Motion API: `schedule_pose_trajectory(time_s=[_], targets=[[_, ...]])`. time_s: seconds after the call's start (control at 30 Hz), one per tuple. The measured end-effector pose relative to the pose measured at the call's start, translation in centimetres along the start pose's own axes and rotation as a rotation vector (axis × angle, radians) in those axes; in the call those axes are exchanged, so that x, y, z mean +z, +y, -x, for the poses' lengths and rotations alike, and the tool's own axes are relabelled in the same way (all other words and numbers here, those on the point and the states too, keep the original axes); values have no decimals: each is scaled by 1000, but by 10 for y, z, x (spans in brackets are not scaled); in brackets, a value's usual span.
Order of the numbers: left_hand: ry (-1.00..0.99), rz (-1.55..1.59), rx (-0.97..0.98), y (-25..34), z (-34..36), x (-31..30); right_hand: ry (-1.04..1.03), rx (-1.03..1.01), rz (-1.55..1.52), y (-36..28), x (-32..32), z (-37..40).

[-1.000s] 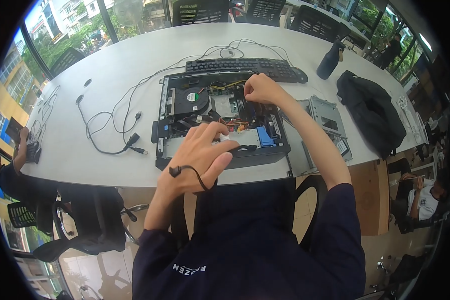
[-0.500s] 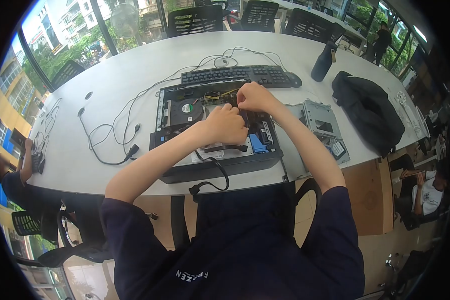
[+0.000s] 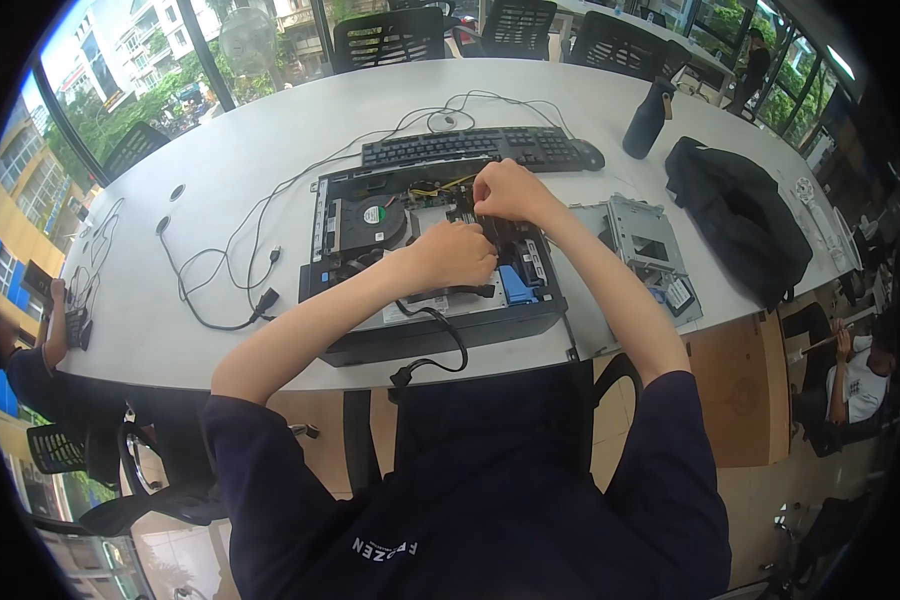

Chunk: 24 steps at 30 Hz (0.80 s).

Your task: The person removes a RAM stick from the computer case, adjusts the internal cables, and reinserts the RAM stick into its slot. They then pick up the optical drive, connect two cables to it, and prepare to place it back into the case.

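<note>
An open black computer case (image 3: 440, 335) lies flat on the white table in front of me, with a round fan (image 3: 373, 216) at its left. My left hand (image 3: 452, 255) is a closed fist over the middle of the case. A black cable (image 3: 455, 345) trails from under it and hangs over the case's front wall. My right hand (image 3: 505, 190) is at the rear of the case next to yellow wires (image 3: 440, 186), fingers pinched down on a dark part that they hide. A blue plastic piece (image 3: 515, 285) sits just right of my left hand.
A black keyboard (image 3: 460, 147) and mouse (image 3: 592, 155) lie behind the case. A bare metal drive cage (image 3: 640, 235) sits at its right, then a black bag (image 3: 740, 220) and a dark bottle (image 3: 645, 118). Loose cables (image 3: 220, 270) lie at left. Other people sit at far left (image 3: 20, 360) and far right (image 3: 860, 370).
My left hand, which was raised near the front edge with the black cable, has moved into the case beside my right hand. The right hand has stayed at the rear.
</note>
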<state>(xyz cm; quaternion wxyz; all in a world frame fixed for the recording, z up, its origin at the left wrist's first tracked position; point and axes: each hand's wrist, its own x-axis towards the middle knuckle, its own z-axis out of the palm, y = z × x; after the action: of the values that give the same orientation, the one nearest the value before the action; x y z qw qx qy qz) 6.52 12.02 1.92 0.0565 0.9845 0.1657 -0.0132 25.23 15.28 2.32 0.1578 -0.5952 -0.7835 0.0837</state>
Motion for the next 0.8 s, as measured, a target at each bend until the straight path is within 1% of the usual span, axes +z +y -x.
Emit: schedule_pose_trajectory(time_s=[0.13, 0.23, 0.3, 0.4, 0.5, 0.63, 0.7, 0.73, 0.8], targets=[[35, -11, -24, 3, 1, -2, 17, -6, 0, 2, 3, 0], [40, 38, -19, -2, -4, -2, 17, -7, -20, 2, 2, -1], [-46, 409, -183, -9, -11, 5, 20, -17, -26, 2, 1, -1], [-5, 418, -163, -12, -11, 12, 29, -29, -46, 2, 1, 0], [-21, 357, -156, -9, -8, 9, 38, -32, -56, 0, -1, 1], [-22, 370, -175, -13, -10, 11, 35, -54, -59, -1, -3, 2], [-41, 359, -90, -16, -11, 12, 67, -63, -87, -1, -3, 4], [-37, 361, -94, -17, -10, 12, 105, -69, -113, -2, -4, 4], [-28, 567, -164, -18, -9, 14, 109, -50, -124, -4, -5, 4]])
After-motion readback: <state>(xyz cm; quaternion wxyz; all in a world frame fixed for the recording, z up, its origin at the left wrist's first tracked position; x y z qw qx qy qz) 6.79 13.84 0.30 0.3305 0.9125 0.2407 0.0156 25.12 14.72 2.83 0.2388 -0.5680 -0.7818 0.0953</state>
